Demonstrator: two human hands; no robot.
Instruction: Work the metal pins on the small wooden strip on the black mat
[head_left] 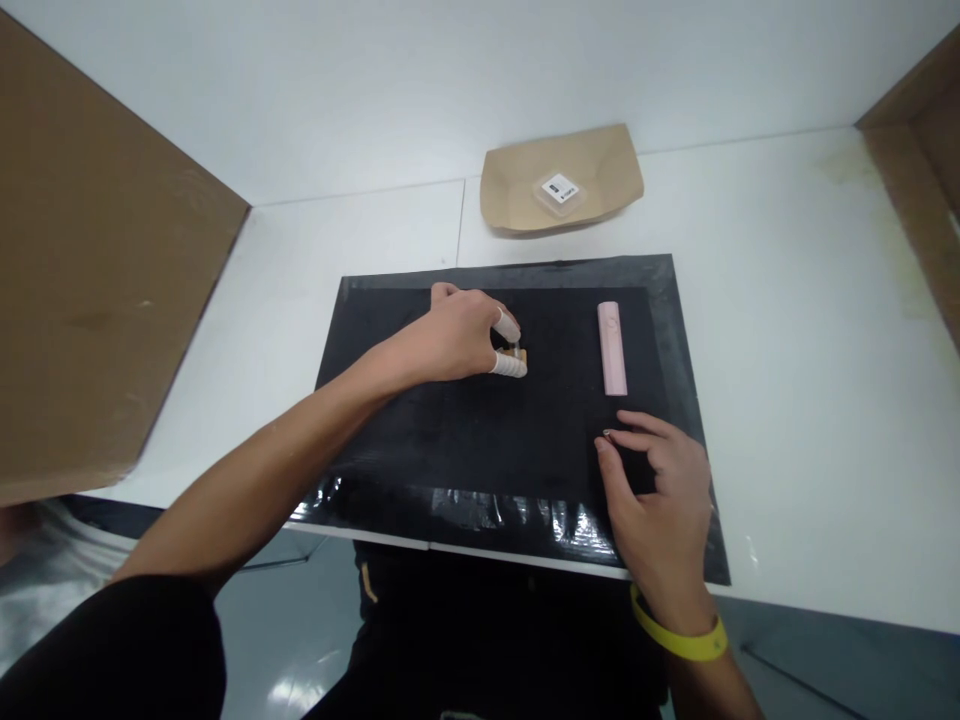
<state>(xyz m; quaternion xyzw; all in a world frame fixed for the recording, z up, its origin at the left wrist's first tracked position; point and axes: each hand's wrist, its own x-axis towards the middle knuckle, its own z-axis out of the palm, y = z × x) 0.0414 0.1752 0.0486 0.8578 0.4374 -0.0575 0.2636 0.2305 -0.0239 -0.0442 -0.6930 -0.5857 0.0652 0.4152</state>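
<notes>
White covers wrap the thumb and a finger of my left hand [469,335], which reaches over the middle of the black mat [450,430]. Those two fingertips close on a small tan and clear piece [523,354], too small to name and partly hidden by the fingers. At the mat's right side, my right hand [664,485] pinches a tiny shiny piece [608,434] between thumb and forefinger; its kind cannot be made out. A slim pale pink case [612,349] lies on the mat just above my right hand, apart from it.
Behind the mat, a brown paper tray [510,200] holds a small clear box [559,192] with a white label. The white table [795,400] extends around the mat. Brown boards [97,260] stand at the left and right sides, and a white wall rises behind.
</notes>
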